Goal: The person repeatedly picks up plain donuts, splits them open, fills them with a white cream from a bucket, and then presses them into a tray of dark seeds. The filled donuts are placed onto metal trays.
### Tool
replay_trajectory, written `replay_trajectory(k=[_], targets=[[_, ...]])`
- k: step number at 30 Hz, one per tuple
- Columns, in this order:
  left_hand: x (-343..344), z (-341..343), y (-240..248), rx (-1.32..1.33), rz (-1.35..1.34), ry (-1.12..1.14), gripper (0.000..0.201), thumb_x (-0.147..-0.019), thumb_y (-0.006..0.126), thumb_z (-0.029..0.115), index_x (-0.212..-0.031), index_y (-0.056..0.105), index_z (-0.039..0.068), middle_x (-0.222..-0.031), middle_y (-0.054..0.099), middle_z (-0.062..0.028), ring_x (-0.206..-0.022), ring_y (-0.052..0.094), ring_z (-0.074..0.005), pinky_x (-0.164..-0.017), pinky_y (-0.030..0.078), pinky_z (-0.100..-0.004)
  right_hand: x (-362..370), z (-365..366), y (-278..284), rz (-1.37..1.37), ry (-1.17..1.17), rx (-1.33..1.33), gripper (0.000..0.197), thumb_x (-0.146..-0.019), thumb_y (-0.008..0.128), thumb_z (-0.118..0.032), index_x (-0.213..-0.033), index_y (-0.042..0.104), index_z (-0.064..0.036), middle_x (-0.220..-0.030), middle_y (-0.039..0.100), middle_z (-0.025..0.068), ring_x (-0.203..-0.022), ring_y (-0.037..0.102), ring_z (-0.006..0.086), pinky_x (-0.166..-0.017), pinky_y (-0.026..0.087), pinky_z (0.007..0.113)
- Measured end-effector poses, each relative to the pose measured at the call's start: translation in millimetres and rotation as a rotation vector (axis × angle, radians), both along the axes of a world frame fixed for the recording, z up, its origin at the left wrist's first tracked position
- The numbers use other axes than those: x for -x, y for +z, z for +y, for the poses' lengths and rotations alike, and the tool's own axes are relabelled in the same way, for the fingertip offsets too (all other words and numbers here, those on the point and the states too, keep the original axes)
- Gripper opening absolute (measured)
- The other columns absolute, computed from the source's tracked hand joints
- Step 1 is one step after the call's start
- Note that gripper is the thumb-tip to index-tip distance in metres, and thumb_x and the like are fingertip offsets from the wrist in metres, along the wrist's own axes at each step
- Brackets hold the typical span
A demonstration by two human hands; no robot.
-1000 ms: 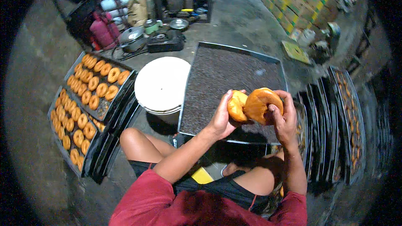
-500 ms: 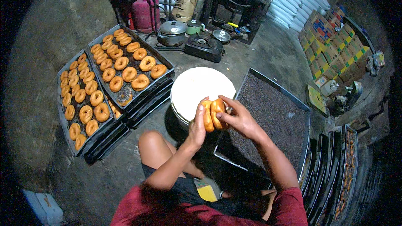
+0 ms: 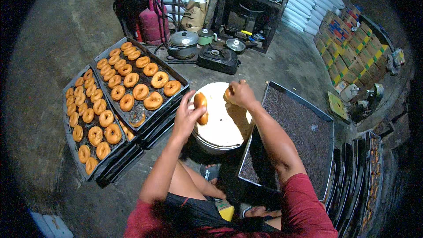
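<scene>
Head view | my left hand (image 3: 186,114) curled round a donut (image 3: 201,101), on edge at left rim of bucket (image 3: 216,134): loose grip could drop it | my right hand (image 3: 242,94) pinches second donut (image 3: 227,94), mostly hidden, over far side: pressing might dent it

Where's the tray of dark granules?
Head view, right of centre: the tray of dark granules lies between the round white container and the stacked trays at far right.
</scene>
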State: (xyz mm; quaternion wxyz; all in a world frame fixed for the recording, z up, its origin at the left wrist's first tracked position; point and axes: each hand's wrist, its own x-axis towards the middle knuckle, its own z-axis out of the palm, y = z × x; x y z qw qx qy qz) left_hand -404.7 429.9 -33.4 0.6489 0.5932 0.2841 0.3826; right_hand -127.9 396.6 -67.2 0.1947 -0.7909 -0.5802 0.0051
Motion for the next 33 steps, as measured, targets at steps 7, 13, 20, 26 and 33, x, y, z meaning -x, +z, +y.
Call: replay_trajectory(k=[7, 13, 20, 26, 33], targets=[[-113.9, 61.2, -30.2, -0.906, 0.878, -0.047, 0.054, -0.073, 0.072, 0.031, -0.122, 0.067, 0.01, -0.121, 0.061, -0.0246, -0.11, 0.059, -0.0422, -0.099, 0.047, -0.0489, -12.2, -77.9, 59.2, 1.469, 0.05, -0.294, 0.048, -0.097, 0.047, -0.021, -0.144, 0.044, -0.0114, -0.128, 0.058, 0.01, -0.113, 0.061, 0.0236, -0.093, 0.054, 0.049], [-109.8, 49.6, -11.4, -0.391, 0.531, -0.221, 0.058, -0.077, 0.072, 0.033, -0.13, 0.062, 0.013, -0.119, 0.065, -0.0152, -0.113, 0.061, -0.0296, -0.088, 0.054, -0.0451, -11.4, -150.7, 74.3, 1.63, -0.008, -0.492, 0.052, -0.096, 0.048, -0.018, -0.146, 0.041, -0.008, -0.137, 0.054, 0.013, -0.123, 0.056, 0.027, -0.107, 0.045, 0.047], [-70.0, -58.5, 26.1, 0.428, -0.44, -0.638, 0.059, -0.099, 0.058, 0.031, -0.148, 0.04, 0.005, -0.142, 0.052, -0.011, -0.131, 0.051, -0.0224, -0.111, 0.041, -0.0388, 80.4, -186.6, 105.5, 0.625, -0.011, -0.744, 0.055, -0.083, 0.067, -0.011, -0.136, 0.057, -0.0046, -0.14, 0.053, 0.02, -0.131, 0.051, 0.0307, -0.109, 0.041, 0.039], [-60.4, -126.4, 37.9, 0.516, -0.497, -0.704, 0.062, -0.098, 0.059, 0.029, -0.15, 0.036, 0.004, -0.146, 0.048, -0.0134, -0.132, 0.05, -0.0243, -0.111, 0.042, -0.0383, 116.8, -245.1, 118.4, 0.258, -0.096, -0.652, 0.057, -0.081, 0.07, -0.013, -0.136, 0.059, -0.0075, -0.145, 0.045, 0.0259, -0.134, 0.046, 0.0405, -0.112, 0.037, 0.044], [-80.4, -171.9, 38.9, 0.544, -0.411, -0.74, 0.06, -0.099, 0.058, 0.029, -0.15, 0.037, 0.005, -0.144, 0.049, -0.0121, -0.131, 0.051, -0.0232, -0.108, 0.045, -0.0387, 117.1, -302.2, 118.6, 0.16, -0.08, -0.634, 0.053, -0.082, 0.066, -0.012, -0.134, 0.06, -0.009, -0.144, 0.046, 0.0274, -0.131, 0.048, 0.0438, -0.111, 0.039, 0.045]])
